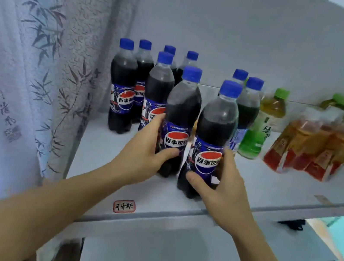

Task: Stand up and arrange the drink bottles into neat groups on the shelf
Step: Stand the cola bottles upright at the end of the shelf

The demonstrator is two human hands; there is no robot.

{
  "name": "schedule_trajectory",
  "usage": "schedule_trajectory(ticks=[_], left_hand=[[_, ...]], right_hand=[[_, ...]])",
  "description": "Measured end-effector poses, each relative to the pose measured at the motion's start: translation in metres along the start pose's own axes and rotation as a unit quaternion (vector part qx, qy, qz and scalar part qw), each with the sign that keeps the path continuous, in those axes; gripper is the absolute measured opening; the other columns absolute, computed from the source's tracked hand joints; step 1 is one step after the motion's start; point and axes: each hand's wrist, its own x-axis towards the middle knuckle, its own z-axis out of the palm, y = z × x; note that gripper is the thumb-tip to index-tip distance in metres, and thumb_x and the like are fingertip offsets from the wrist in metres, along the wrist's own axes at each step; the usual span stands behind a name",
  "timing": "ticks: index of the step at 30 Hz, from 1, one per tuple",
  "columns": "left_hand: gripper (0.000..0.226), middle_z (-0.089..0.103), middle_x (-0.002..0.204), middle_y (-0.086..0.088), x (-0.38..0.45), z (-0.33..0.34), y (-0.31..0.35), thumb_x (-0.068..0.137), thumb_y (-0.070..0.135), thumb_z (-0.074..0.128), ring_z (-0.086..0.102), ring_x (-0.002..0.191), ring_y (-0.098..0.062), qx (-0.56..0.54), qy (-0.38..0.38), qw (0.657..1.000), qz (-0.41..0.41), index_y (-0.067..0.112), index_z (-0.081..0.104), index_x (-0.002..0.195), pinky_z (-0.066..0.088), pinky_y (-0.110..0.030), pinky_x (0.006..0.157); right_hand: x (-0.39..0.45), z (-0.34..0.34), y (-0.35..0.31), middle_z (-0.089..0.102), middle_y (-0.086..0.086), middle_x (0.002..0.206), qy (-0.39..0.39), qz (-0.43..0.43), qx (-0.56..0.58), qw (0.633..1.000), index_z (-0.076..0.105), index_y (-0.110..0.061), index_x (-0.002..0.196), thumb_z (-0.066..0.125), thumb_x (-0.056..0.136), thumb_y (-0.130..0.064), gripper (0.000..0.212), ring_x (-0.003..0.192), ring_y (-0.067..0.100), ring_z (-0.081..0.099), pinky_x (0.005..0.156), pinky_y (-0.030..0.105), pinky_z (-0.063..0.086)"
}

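A bamboo-print curtain [31, 56] hangs left of a white shelf [112, 179]. Near its front edge, the left hand [145, 148] and right hand [223, 184] each clasp an upright blue-capped cola bottle [181, 118], [213, 137], fingers curled round them; green tea bottles [262, 127] stand rightward.

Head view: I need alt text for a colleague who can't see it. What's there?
Each hand grips an upright cola bottle at the front of a white shelf: left hand on one cola bottle, right hand on another. More blue-capped cola bottles stand behind, with a green tea bottle and blurred orange-red bottles to the right.
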Motion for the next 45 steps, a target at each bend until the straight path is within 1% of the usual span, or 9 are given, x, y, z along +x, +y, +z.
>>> schedule_trajectory(ticks=[7,10,14,20,23,27,30,35,45], left_hand=[[0.064,0.059,0.125,0.02,-0.044,-0.056,-0.024,0.09,0.021,0.073,0.054,0.106,0.02,0.096,0.142,0.985,-0.027,0.028,0.04,0.144,0.046,-0.01,0.091],[0.063,0.059,0.127,0.014,-0.041,-0.069,-0.035,0.092,0.017,0.071,0.054,0.104,0.02,0.1,0.169,0.98,-0.037,0.024,0.039,0.146,0.039,0.0,0.085],[0.064,0.061,0.132,0.005,-0.03,-0.074,-0.048,0.093,0.014,0.069,0.059,0.114,-0.001,0.1,0.187,0.977,-0.017,0.023,0.038,0.149,0.045,-0.02,0.101],[0.064,0.06,0.135,0.005,-0.019,-0.071,-0.06,0.097,0.014,0.063,0.058,0.121,-0.009,0.067,0.195,0.978,-0.026,0.029,0.033,0.151,0.047,-0.048,0.108],[0.067,0.057,0.141,0.006,-0.013,-0.074,-0.068,0.097,0.021,0.064,0.057,0.127,-0.012,0.046,0.182,0.981,-0.05,0.031,0.029,0.153,0.045,-0.05,0.111],[0.072,0.054,0.143,0.002,-0.016,-0.073,-0.073,0.093,0.033,0.068,0.055,0.127,-0.019,0.09,0.158,0.978,-0.105,0.028,0.03,0.154,0.043,-0.045,0.111],[0.094,0.05,0.15,-0.013,-0.02,-0.069,-0.077,0.078,0.057,0.06,0.051,0.132,-0.03,0.186,0.141,0.959,-0.163,0.017,0.025,0.155,0.043,-0.049,0.11],[0.099,0.024,0.164,-0.017,-0.026,-0.062,-0.085,0.077,0.069,0.034,0.027,0.149,-0.034,0.364,0.049,0.892,-0.262,0.005,0.023,0.153,0.029,-0.059,0.116],[0.099,0.023,0.163,-0.019,-0.021,-0.06,-0.09,0.075,0.071,0.028,0.032,0.147,-0.037,0.388,0.027,0.881,-0.268,0.005,0.032,0.149,0.035,-0.053,0.114]], right_hand=[[0.024,0.032,-0.018,0.061,-0.016,0.133,-0.08,-0.007,0.005,0.997,0.043,-0.029,0.14,0.086,0.079,-0.026,0.074,0.112,0.0,0.06,0.09,0.008,0.048],[0.034,0.061,-0.03,0.057,-0.011,0.139,-0.091,-0.013,0.012,0.996,0.038,-0.028,0.145,0.084,0.081,-0.027,0.079,0.12,0.006,0.056,0.102,0.021,0.048],[0.042,0.096,-0.037,0.058,-0.01,0.139,-0.08,-0.028,0.029,0.996,0.04,-0.031,0.143,0.085,0.079,-0.029,0.078,0.126,0.01,0.056,0.109,0.039,0.049],[0.046,0.113,-0.037,0.061,-0.014,0.135,-0.033,-0.026,0.0,0.999,0.042,-0.033,0.143,0.082,0.078,-0.042,0.077,0.123,0.008,0.058,0.105,0.036,0.05],[0.041,0.111,-0.04,0.06,-0.013,0.134,-0.036,-0.012,0.004,0.999,0.042,-0.031,0.145,0.078,0.084,-0.04,0.07,0.12,0.005,0.057,0.102,0.028,0.048],[0.057,0.074,-0.03,0.065,-0.006,0.117,0.119,-0.004,0.025,0.993,0.056,-0.028,0.128,0.056,0.1,-0.018,0.029,0.107,0.009,0.063,0.097,0.038,0.054],[0.106,0.049,-0.025,0.061,0.003,0.125,0.061,0.018,-0.138,0.988,0.054,-0.023,0.133,0.062,0.089,-0.003,0.05,0.114,0.021,0.063,0.099,0.047,0.054],[0.166,0.054,-0.028,0.056,0.011,0.125,-0.172,0.02,-0.512,0.841,0.043,-0.016,0.138,0.071,0.087,-0.026,0.059,0.11,0.032,0.056,0.092,0.046,0.052],[0.197,0.043,-0.037,0.053,0.011,0.129,-0.176,-0.093,-0.668,0.717,0.042,-0.026,0.141,0.071,0.081,-0.051,0.071,0.119,0.034,0.053,0.1,0.052,0.044]])
